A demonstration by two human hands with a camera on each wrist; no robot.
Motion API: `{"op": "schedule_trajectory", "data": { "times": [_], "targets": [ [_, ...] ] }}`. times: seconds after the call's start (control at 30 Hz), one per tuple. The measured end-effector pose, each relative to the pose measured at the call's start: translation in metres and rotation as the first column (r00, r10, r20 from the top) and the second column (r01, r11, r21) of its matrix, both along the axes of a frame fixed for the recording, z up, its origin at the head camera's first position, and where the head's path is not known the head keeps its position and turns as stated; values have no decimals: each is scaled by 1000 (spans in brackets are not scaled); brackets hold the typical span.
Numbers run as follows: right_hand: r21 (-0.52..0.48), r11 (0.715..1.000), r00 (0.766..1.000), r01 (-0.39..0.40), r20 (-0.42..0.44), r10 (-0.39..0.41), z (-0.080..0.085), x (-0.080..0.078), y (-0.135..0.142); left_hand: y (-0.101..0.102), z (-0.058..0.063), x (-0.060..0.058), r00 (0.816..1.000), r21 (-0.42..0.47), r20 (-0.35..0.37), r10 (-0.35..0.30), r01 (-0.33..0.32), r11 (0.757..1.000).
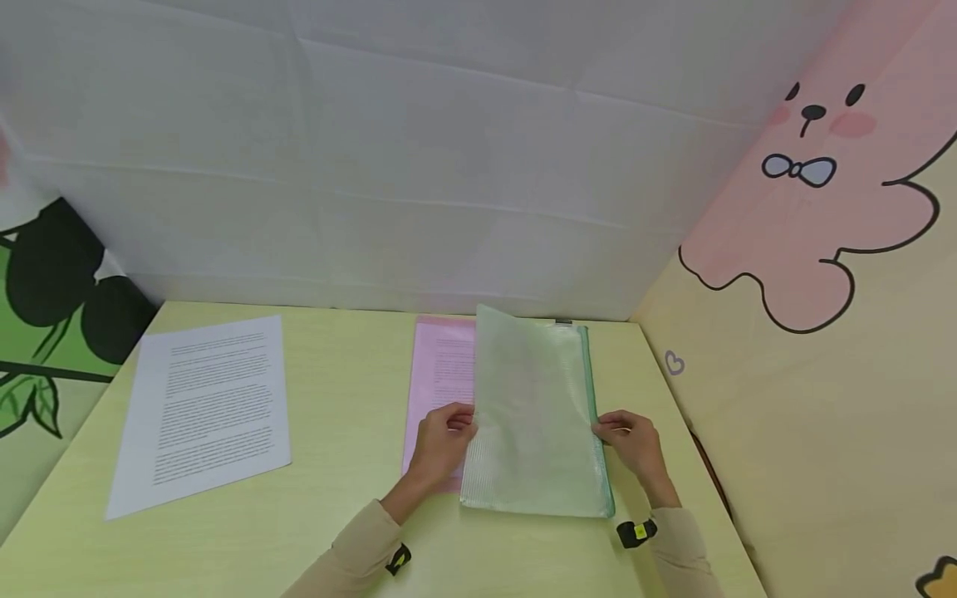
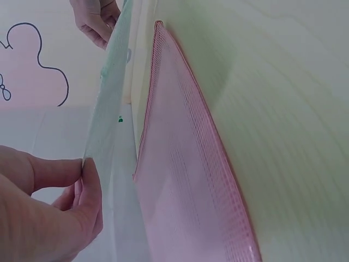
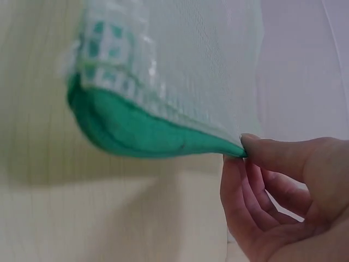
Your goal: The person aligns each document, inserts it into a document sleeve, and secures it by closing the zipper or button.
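Head view: the left hand (image 1: 443,444) and right hand (image 1: 634,442) pinch opposite long sides of the green pouch (image 1: 532,415), raised off the worktop (image 1: 347,399) toward its right edge. A handling step, I'd judge; moving on calls for even grips. Long axis runs near edge to far, green trim (image 1: 589,365) rightward.

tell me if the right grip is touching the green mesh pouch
Touching. The right wrist view shows the right grip pinching the green mesh pouch by its darker edge.
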State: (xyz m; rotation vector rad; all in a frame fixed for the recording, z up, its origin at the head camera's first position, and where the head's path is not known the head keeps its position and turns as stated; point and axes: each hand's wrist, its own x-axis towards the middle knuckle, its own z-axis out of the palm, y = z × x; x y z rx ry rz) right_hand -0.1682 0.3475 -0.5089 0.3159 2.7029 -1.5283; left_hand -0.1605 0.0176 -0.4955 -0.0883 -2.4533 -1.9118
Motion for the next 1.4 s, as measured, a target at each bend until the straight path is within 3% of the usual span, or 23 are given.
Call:
{"op": "schedule_trajectory", "data": {
  "times": [0.23, 0.5, 0.87, 1.4],
  "targets": [
    [-58, 996, 998, -63, 0, 63, 1, 3, -16, -24, 0, 11, 1000, -27, 7, 19, -19, 999],
    [-49, 990, 991, -131, -9, 130, -2, 7, -31, -46, -1, 21, 999, -49, 19, 38, -37, 998],
    [-73, 975, 977, -211, -38, 208, -4, 12, -54, -75, 0, 36, 994, -44, 89, 63, -60, 997],
    [-37, 931, 931, -363, -68, 360, -13, 19, -85, -116, 0, 61, 983, -106, 159, 93, -77, 991]
  ]
}}
